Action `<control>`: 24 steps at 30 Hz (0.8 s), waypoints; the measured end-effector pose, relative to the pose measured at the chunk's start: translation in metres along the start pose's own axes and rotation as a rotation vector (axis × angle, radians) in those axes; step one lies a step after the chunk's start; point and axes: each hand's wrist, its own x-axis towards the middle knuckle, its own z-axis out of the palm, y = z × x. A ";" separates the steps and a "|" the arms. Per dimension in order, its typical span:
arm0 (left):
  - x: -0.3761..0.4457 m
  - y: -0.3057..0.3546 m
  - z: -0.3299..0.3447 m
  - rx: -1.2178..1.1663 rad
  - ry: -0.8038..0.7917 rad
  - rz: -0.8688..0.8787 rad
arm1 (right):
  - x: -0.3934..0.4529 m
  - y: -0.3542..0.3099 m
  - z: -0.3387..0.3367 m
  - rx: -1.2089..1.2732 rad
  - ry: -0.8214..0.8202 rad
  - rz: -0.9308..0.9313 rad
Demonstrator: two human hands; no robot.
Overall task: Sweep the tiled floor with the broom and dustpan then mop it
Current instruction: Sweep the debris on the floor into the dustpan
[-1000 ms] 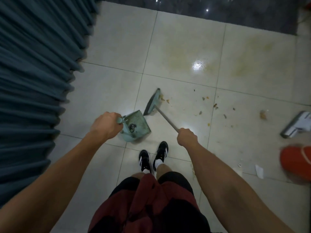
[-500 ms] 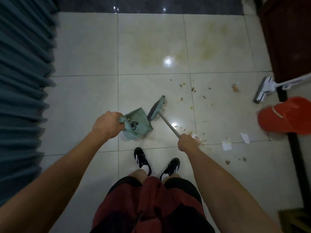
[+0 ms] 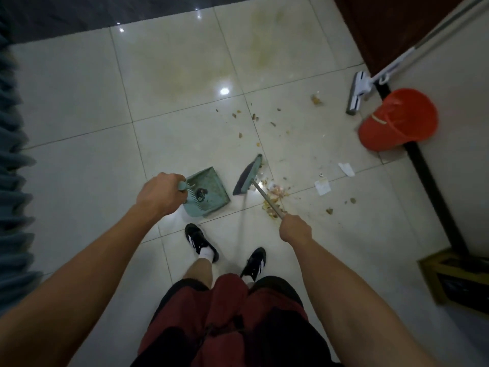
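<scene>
Tiled floor [image 3: 79,115] carries one mop [image 3: 356,94] and one red bucket [image 3: 397,120] near its right edge. Your left hand [image 3: 161,194] grips one teal dustpan [image 3: 209,192], which holds a dark clump of dirt. Your right hand [image 3: 295,229] grasps one broom [image 3: 248,176], its head just beside the pan, debris [image 3: 275,197] scattered beyond it.

The dustpan [image 3: 207,193] sat left of the broom [image 3: 248,176]; mop [image 3: 357,92] and bucket [image 3: 397,120] stood far right.
</scene>
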 end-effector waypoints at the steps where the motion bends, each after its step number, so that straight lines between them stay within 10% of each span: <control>1: -0.003 0.012 0.004 0.009 -0.003 0.016 | -0.003 0.013 0.004 0.003 0.000 0.005; 14: -0.012 0.125 0.027 0.109 -0.032 0.197 | -0.018 0.111 0.013 0.079 0.041 0.082; 24: 0.016 0.085 -0.004 0.098 -0.019 0.194 | -0.007 0.051 -0.004 0.130 0.100 -0.029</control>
